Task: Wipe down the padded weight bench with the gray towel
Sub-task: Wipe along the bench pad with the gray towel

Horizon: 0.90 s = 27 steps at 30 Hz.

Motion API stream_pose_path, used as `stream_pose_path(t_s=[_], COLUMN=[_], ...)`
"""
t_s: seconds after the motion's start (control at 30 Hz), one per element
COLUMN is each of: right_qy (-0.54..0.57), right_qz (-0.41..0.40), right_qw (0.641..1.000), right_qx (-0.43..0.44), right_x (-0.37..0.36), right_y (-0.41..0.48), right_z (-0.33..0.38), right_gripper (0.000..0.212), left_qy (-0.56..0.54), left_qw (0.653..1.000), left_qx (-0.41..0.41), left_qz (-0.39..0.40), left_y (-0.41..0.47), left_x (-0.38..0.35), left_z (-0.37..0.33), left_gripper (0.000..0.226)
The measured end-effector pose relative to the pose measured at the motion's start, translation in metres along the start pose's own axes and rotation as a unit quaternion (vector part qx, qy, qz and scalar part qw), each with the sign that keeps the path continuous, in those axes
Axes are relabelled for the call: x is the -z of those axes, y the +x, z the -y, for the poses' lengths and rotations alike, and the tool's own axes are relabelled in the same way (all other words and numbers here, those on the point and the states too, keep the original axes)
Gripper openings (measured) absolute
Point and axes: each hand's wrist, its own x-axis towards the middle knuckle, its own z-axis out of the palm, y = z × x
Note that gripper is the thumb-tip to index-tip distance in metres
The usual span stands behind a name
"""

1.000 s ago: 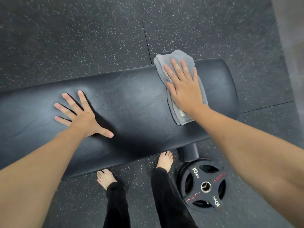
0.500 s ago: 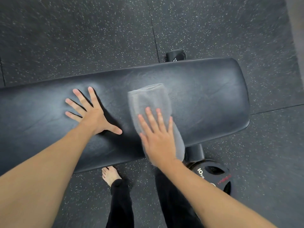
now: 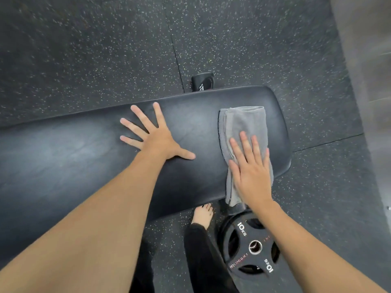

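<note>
The black padded weight bench (image 3: 84,157) runs from the left edge to its rounded right end. A folded gray towel (image 3: 243,121) lies across that right end, its near part hanging over the bench's front edge. My right hand (image 3: 249,168) presses flat on the towel's near half, fingers together and pointing away from me. My left hand (image 3: 154,136) rests flat on the bare pad to the left of the towel, fingers spread, holding nothing.
A black 10 kg weight plate (image 3: 251,248) lies on the speckled rubber floor (image 3: 105,49) by the bench's near right corner. My bare foot (image 3: 203,214) and dark trouser legs stand beside it. A bench foot (image 3: 202,82) sticks out behind. A grey wall (image 3: 368,60) rises at right.
My right hand has slid the towel from the bench's middle front edge rightward to its right end, after pulling it toward me a second ago. My left hand stays flat on the pad.
</note>
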Motion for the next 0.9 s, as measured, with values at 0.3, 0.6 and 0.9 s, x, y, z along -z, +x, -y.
stream_pose_path(t_s=[0.3, 0.6, 0.9], right_qy=[0.005, -0.003, 0.032], right_qz=[-0.010, -0.016, 0.006], right_qw=[1.000, 0.989, 0.999], right_qx=[0.004, 0.146, 0.025], right_x=[0.002, 0.014, 0.037], right_y=[0.056, 0.162, 0.154], right_z=[0.038, 0.046, -0.044], right_gripper=[0.057, 0.050, 0.053], left_qy=[0.013, 0.022, 0.017], left_qw=[0.999, 0.998, 0.999], left_qx=[0.052, 0.058, 0.047], left_qz=[0.001, -0.020, -0.022], left_y=[0.009, 0.011, 0.013], left_x=[-0.008, -0.011, -0.013], left_z=[-0.006, -0.008, -0.006], left_gripper=[0.181, 0.183, 0.183])
